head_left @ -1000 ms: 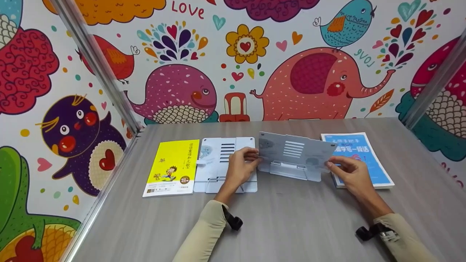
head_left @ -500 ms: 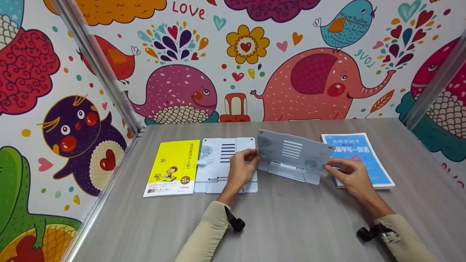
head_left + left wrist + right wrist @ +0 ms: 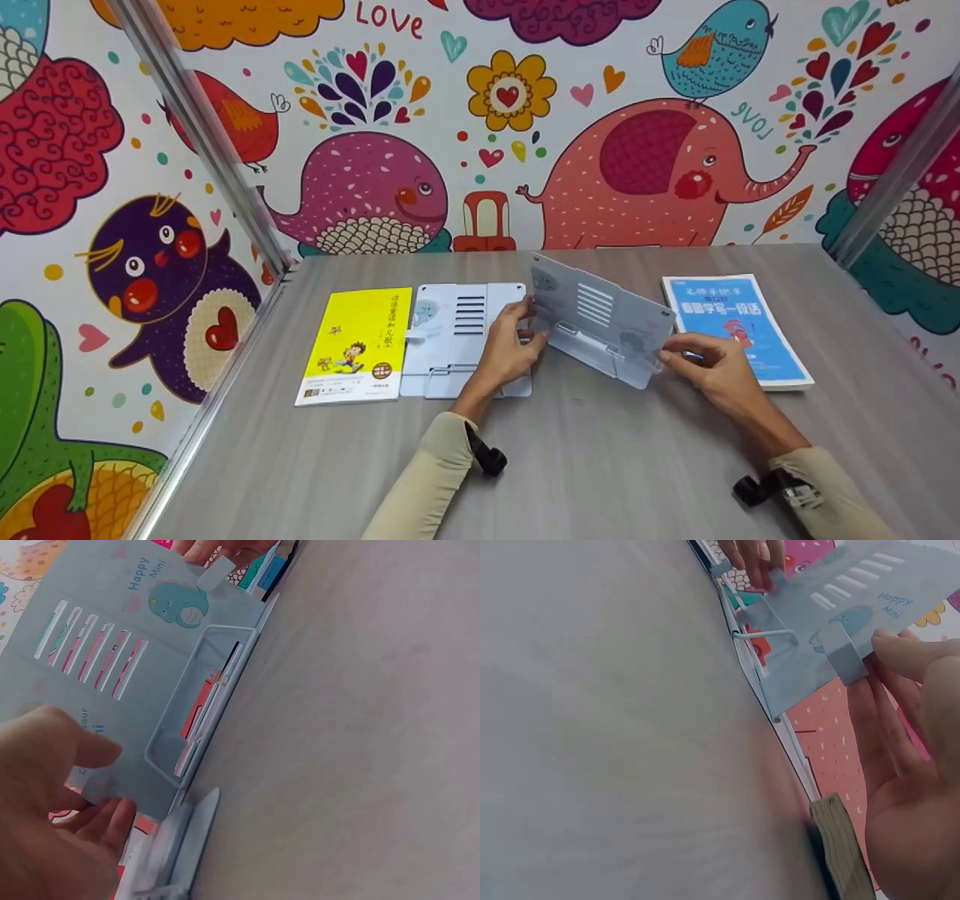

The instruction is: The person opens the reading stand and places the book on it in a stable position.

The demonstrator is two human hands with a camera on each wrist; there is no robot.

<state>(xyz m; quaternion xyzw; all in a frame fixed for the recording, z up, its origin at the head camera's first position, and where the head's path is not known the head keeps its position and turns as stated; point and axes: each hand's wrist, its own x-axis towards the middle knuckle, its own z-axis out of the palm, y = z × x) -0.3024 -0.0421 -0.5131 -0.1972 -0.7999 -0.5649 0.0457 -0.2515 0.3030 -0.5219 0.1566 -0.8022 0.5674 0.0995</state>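
Note:
A light grey-blue book stand (image 3: 592,315) with several slots and a wire prop stands tilted back on the table's middle. At its left edge, my left hand (image 3: 510,346) grips the panel, thumb on the printed face in the left wrist view. My right hand (image 3: 709,369) pinches the opposite edge near a small folded tab (image 3: 845,656), thumb in front and fingers partly behind the panel. A second, matching book stand (image 3: 439,341) lies flat to the left, partly covered by my left hand and wrist.
Left of the flat stand lies a yellow book (image 3: 356,345). A thick blue-covered book (image 3: 750,322) lies behind my right hand. The grey table (image 3: 585,465) ends at a wall (image 3: 600,150) printed with cartoon animals, with metal posts at both corners.
The held stand has turned, its right edge coming nearer to me and leftward, uncovering more of the blue book. Both hands have moved along with it; the flat stand stays put.

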